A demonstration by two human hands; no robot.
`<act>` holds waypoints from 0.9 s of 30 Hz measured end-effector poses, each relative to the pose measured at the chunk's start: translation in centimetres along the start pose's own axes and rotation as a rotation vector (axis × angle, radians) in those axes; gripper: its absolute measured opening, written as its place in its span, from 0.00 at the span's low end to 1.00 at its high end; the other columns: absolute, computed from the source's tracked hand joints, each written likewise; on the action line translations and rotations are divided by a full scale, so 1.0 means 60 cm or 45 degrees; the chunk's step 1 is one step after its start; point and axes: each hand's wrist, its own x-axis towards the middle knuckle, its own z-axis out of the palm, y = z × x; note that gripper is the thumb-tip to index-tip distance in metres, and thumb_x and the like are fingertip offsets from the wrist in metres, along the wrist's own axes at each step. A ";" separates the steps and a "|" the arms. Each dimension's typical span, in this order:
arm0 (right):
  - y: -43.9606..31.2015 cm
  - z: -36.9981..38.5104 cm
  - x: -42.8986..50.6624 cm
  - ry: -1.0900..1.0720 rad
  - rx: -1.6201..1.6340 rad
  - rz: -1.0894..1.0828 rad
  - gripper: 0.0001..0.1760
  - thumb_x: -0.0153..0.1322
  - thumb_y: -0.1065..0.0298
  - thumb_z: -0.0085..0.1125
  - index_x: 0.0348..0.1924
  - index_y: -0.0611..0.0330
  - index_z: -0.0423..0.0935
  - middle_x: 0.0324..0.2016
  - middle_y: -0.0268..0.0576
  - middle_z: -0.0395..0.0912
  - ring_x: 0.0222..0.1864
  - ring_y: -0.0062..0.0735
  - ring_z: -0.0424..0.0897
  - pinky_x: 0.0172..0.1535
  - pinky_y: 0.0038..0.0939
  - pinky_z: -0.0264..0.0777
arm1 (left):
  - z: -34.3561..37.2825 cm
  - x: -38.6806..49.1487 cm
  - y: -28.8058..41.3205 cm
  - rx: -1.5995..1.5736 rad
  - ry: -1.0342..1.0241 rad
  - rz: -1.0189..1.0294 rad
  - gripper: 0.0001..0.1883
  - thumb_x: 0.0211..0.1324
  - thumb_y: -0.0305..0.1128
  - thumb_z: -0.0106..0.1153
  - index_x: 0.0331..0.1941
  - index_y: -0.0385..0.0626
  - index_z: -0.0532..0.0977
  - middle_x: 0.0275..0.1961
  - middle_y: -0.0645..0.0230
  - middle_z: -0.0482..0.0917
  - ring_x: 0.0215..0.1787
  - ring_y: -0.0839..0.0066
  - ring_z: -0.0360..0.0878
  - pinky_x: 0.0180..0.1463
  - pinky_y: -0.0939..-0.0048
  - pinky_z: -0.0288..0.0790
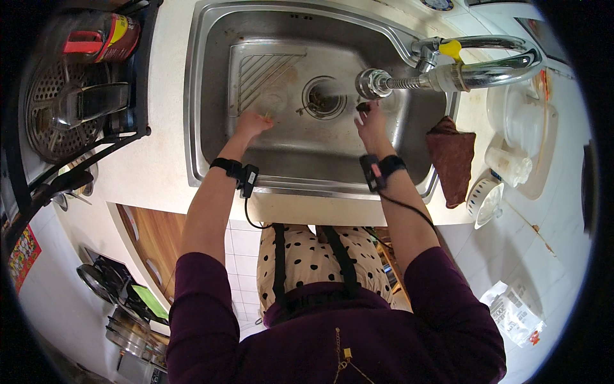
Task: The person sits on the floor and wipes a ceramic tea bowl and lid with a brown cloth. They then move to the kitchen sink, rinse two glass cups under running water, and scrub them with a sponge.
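Observation:
Both my hands are inside a stainless-steel sink [336, 139]. My left hand [253, 126] is over the left part of the basin, its fingers curled together. A small yellowish-green speck shows at its fingertips, too blurred to tell if it is held. Below the spray head of the faucet [373, 84], my right hand [372, 124] has a small dark object [364, 107] at its fingertips; its kind cannot be made out. Between the hands lies the round drain [325, 98], with thin plant-like scraps [311, 109] across its lower left edge.
A brown cloth [451, 161] lies on the counter right of the sink. Beyond it are a white bowl [484, 201] and clear plastic containers [520, 120]. On the left stands a black rack [152, 72] holding a perforated metal steamer plate [45, 115]. Wrist devices with cables [248, 181] are on both forearms.

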 end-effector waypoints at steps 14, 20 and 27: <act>-0.074 0.002 -0.098 -0.365 -1.161 -0.937 0.15 0.74 0.62 0.61 0.45 0.65 0.76 0.31 0.51 0.79 0.31 0.38 0.74 0.39 0.35 0.70 | -0.040 -0.023 0.033 0.741 0.063 -0.176 0.33 0.49 0.33 0.68 0.60 0.33 0.70 0.56 0.42 0.76 0.59 0.50 0.76 0.57 0.58 0.74; -0.078 0.016 -0.125 -0.395 -1.152 -1.051 0.14 0.73 0.63 0.62 0.41 0.67 0.76 0.32 0.50 0.79 0.32 0.43 0.76 0.40 0.37 0.70 | 0.001 -0.105 0.129 0.611 0.581 0.616 0.33 0.51 0.36 0.70 0.57 0.29 0.70 0.51 0.42 0.78 0.58 0.51 0.77 0.57 0.57 0.73; -0.101 0.035 -0.175 -0.441 -1.280 -1.403 0.10 0.71 0.69 0.61 0.38 0.68 0.74 0.36 0.53 0.76 0.42 0.53 0.76 0.46 0.44 0.70 | 0.113 -0.099 0.254 -0.490 -0.035 0.097 0.23 0.57 0.37 0.69 0.48 0.32 0.74 0.44 0.53 0.84 0.36 0.73 0.85 0.38 0.72 0.79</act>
